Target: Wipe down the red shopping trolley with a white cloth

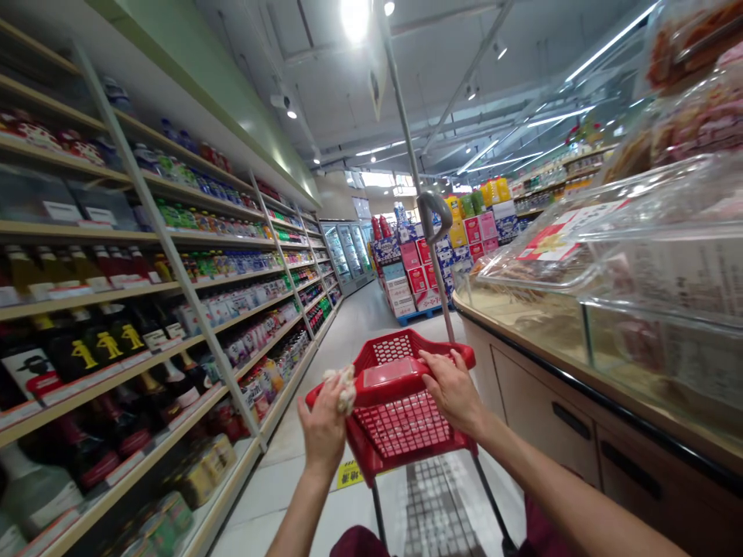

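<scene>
A red plastic shopping cart point(400, 425) with a mesh basket stands directly in front of me. My left hand point(325, 425) is closed over the left end of its handle. At that hand's thumb side sits a crumpled whitish thing point(347, 389), perhaps cloth or tissue; its kind is unclear. On the right part of the handle point(386, 377), my right hand point(453, 391) is wrapped with the fingers over the top. A grey pole with a hooked grip point(434, 216) rises behind the basket. The inside of the basket is mostly hidden.
Long shelves point(232, 286) of bottles, cans and packets line the left side. On the right, a display counter point(539, 379) holds clear plastic food packs point(546, 232). Stacked boxes point(419, 271) stand ahead, with glass-door fridges point(347, 251) beyond. A yellow floor sticker point(350, 473) lies below the cart.
</scene>
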### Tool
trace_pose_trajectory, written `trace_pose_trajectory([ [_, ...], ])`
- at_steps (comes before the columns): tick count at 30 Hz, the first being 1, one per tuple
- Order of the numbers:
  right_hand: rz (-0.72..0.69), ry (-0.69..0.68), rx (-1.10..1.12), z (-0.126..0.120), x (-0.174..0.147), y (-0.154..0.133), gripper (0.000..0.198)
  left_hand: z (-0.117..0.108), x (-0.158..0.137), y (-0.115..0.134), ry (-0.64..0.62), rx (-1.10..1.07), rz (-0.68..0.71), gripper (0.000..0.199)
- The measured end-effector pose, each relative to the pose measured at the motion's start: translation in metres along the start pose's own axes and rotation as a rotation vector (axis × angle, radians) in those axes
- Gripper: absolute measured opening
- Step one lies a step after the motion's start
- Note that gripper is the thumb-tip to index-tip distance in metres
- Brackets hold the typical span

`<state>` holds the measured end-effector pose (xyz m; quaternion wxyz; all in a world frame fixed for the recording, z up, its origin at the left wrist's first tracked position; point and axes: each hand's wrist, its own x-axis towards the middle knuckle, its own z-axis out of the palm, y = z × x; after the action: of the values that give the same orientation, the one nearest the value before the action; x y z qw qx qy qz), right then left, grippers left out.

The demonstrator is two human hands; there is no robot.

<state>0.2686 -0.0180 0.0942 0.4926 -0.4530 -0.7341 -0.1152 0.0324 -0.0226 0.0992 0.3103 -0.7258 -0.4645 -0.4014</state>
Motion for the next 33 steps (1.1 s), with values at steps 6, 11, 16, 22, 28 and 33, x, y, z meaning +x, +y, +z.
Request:
trace_pose_trajectory([
  [6,0.009,0.022,0.012,0.000,0.001,-0.002,0.037,0.006,0.011,0.040,-0.119,-0.137,0.117,0.032],
  [11,0.101,0.076,-0.005,-0.005,0.003,0.012,0.039,0.009,0.015,0.034,-0.074,-0.102,0.026,0.032],
  [16,0.110,0.057,-0.017,-0.003,0.002,0.014,0.040,0.016,0.021,0.047,-0.101,-0.072,0.015,0.027],
  [22,0.121,0.058,0.000,-0.003,0.000,0.015,0.037,0.014,0.022,0.055,-0.106,-0.077,0.132,0.033],
  [28,0.115,0.082,0.038,0.000,0.000,0.010,0.038,0.016,0.027,0.060,-0.143,-0.049,0.152,0.032],
  [33,0.104,0.047,0.060,0.000,-0.002,0.012,0.037,0.017,0.029,0.055,-0.141,-0.085,0.135,0.034],
])
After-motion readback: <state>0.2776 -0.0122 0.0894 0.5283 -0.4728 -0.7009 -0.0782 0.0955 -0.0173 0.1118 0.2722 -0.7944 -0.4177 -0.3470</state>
